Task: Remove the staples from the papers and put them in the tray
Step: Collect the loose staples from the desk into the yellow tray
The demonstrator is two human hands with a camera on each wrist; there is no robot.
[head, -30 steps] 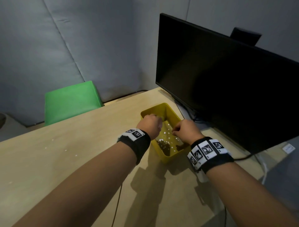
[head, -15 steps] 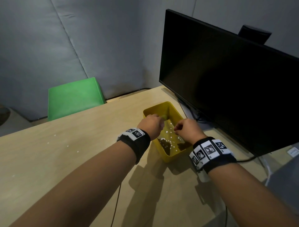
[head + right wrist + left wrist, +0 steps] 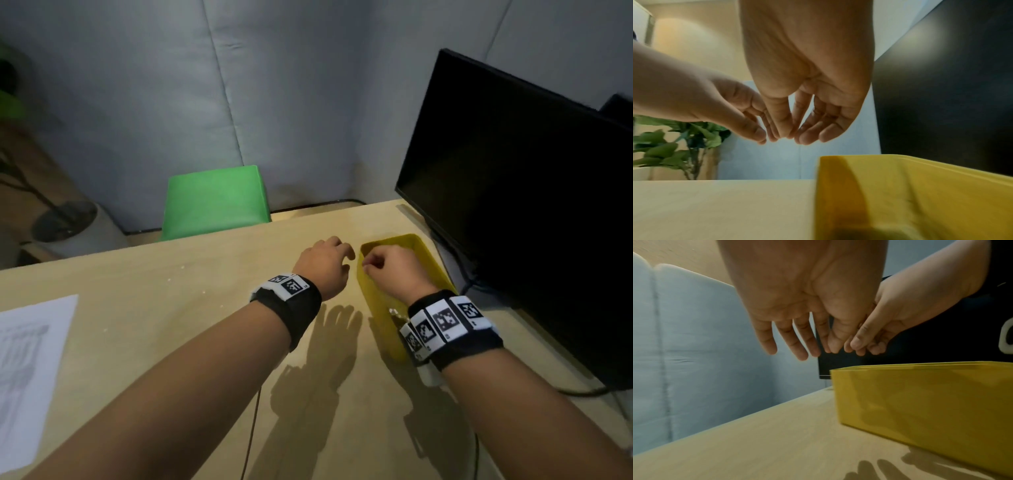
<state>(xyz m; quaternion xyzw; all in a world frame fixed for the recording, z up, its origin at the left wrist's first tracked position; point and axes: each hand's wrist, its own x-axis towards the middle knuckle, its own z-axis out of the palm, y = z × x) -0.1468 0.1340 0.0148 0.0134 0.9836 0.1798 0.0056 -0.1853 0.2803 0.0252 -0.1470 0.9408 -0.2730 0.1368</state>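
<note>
The yellow tray [image 3: 434, 263] stands on the wooden desk beside the monitor; a small glint of metal [image 3: 394, 311] shows inside it by my right wrist. My left hand [image 3: 339, 251] hovers over the desk just left of the tray, fingers relaxed and hanging down, holding nothing [image 3: 797, 352]. My right hand [image 3: 373, 267] hangs above the tray's far end with fingers loosely curled and tips gathered [image 3: 795, 138]; nothing shows between them. A printed sheet of paper [image 3: 30, 370] lies at the desk's left edge, far from both hands.
A black monitor [image 3: 513, 205] stands close behind the tray, with cables at its base. A green chair [image 3: 215, 202] sits beyond the desk's far edge, and a potted plant [image 3: 65, 222] is at the far left. Small white flecks [image 3: 169, 279] dot the desk.
My left hand has left the tray and now hangs beside its left wall with fingers relaxed. The right hand stays above the tray. The head view has swung left, bringing the paper into view.
</note>
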